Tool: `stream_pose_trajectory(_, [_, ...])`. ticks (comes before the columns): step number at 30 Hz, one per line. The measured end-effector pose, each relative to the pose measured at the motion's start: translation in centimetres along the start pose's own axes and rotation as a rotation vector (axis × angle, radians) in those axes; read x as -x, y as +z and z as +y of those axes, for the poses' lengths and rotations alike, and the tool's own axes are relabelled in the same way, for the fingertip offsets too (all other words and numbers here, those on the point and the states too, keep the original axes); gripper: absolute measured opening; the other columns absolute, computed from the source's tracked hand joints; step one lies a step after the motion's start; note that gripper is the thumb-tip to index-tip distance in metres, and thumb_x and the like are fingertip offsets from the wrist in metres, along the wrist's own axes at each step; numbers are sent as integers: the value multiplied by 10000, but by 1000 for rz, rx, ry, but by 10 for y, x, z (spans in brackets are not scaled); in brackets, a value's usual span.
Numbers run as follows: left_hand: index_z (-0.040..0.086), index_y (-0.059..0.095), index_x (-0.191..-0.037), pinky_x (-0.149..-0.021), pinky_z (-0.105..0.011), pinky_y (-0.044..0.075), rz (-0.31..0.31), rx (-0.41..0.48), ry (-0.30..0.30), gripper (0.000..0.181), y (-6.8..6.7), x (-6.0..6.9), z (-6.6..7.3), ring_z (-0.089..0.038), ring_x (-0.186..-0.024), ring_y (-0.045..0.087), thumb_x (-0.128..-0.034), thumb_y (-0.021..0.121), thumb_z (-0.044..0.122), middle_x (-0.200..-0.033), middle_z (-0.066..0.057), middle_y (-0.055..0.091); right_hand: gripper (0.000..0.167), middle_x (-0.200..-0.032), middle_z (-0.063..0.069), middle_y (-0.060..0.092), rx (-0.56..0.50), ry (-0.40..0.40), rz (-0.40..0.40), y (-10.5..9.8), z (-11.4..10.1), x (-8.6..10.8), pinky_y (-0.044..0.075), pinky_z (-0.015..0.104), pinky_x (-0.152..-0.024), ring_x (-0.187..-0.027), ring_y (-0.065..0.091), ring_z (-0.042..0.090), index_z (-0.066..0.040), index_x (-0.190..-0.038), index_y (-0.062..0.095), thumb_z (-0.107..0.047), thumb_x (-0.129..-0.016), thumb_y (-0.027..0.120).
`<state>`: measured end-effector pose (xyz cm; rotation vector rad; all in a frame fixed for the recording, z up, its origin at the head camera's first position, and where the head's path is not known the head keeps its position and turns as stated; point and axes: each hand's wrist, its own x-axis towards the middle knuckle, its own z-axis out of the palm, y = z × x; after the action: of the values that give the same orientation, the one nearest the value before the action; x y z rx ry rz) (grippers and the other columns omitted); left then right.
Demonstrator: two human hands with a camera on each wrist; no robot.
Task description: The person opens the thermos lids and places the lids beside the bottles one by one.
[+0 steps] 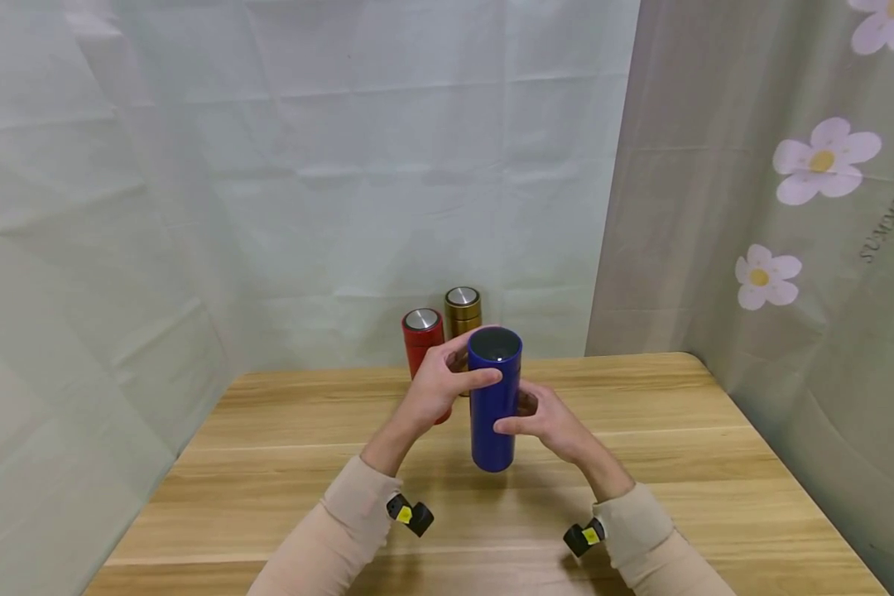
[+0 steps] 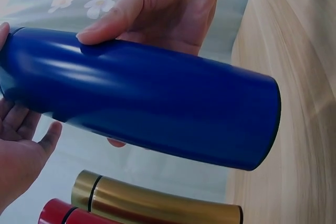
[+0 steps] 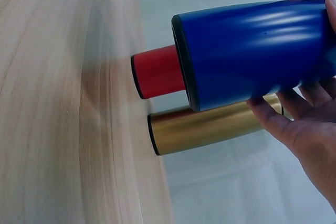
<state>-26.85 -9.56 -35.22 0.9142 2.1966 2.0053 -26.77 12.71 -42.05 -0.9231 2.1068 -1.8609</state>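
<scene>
A blue cylindrical bottle (image 1: 494,414) with a dark top is held upright in both hands, its base appearing a little above the table. My left hand (image 1: 439,382) grips it near the top from the left, thumb across the front. Lower down on the right side, my right hand (image 1: 550,420) grips the body with its thumb in front. In the left wrist view the bottle (image 2: 157,95) lies across the picture, between the left hand (image 2: 23,156) and the right hand (image 2: 163,11). The right wrist view shows its black-rimmed base; the fingers' far ends are partly hidden behind it.
Behind the left hand stand a red bottle (image 1: 423,341) and a gold bottle (image 1: 463,311), both with silver lids, towards the back of the wooden table (image 1: 283,480). Pale cloth hangs behind the table, and a flowered curtain (image 1: 685,207) is on the right.
</scene>
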Motion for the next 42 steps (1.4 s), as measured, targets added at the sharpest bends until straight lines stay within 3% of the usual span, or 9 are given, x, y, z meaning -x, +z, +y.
stream_pose_trajectory(9, [214, 616, -1460, -1004, -500, 548, 84, 22, 4, 586, 8, 1, -1, -257, -1199, 672, -914, 818, 285, -1301, -47, 717, 679, -1395, 186, 631, -8, -2, 21, 2, 0, -1, 523, 535, -1029, -1211, 651, 353, -57, -1534, 477, -234, -948, 772])
stream_pose_trajectory(14, [241, 636, -1438, -1003, -492, 549, 190, -52, 24, 616, 15, 0, -3, -207, -1185, 682, -876, 850, 374, -1277, -6, 729, 661, -1403, 182, 628, 1, 15, 61, 3, 1, -2, 506, 552, -1050, -1231, 644, 356, -61, -1523, 492, -206, -942, 773])
stream_pose_trajectory(16, [239, 622, -1451, -1050, -486, 518, 194, -75, 35, 637, 16, 0, -4, -192, -1214, 668, -878, 846, 405, -1297, 2, 720, 652, -1403, 180, 630, 4, 22, 72, 3, 2, -2, 503, 548, -1055, -1236, 643, 353, -60, -1516, 500, -195, -941, 776])
stream_pose_trajectory(18, [245, 595, -1472, -1072, -494, 500, 159, -70, 33, 667, 12, 0, -5, -194, -1249, 649, -881, 837, 436, -1331, 3, 701, 651, -1401, 178, 632, 4, 27, 68, 3, 4, -3, 506, 536, -1055, -1236, 643, 347, -58, -1518, 499, -197, -945, 776])
stream_pose_trajectory(24, [278, 489, -1549, -1059, -527, 504, -61, 22, -1, 739, -9, 2, -3, -254, -1340, 579, -910, 781, 506, -1467, -14, 600, 672, -1380, 160, 646, 3, 32, 7, -3, 3, 0, 534, 502, -1016, -1208, 653, 333, -58, -1520, 499, -266, -943, 774])
stream_pose_trajectory(29, [298, 472, -1562, -1041, -500, 523, -173, 38, -5, 714, -17, -2, 2, -267, -1306, 606, -936, 753, 492, -1453, -34, 615, 666, -1353, 158, 663, -14, 10, -56, -7, 1, 0, 538, 477, -1004, -1198, 660, 337, -43, -1492, 527, -277, -924, 783])
stream_pose_trajectory(35, [250, 481, -1566, -1034, -486, 530, -222, 50, -11, 731, -18, -3, 3, -286, -1278, 625, -929, 770, 465, -1416, -87, 645, 657, -1357, 153, 662, -25, -1, -87, -8, 3, 0, 533, 434, -1013, -1206, 657, 329, -30, -1490, 525, -238, -920, 777])
stream_pose_trajectory(42, [206, 512, -1544, -983, -484, 562, -197, 49, -4, 712, -16, -2, 3, -288, -1253, 643, -929, 779, 442, -1394, -96, 660, 666, -1356, 164, 661, -27, -10, -85, -8, 4, -1, 531, 426, -1022, -1212, 654, 327, -13, -1490, 515, -231, -917, 776])
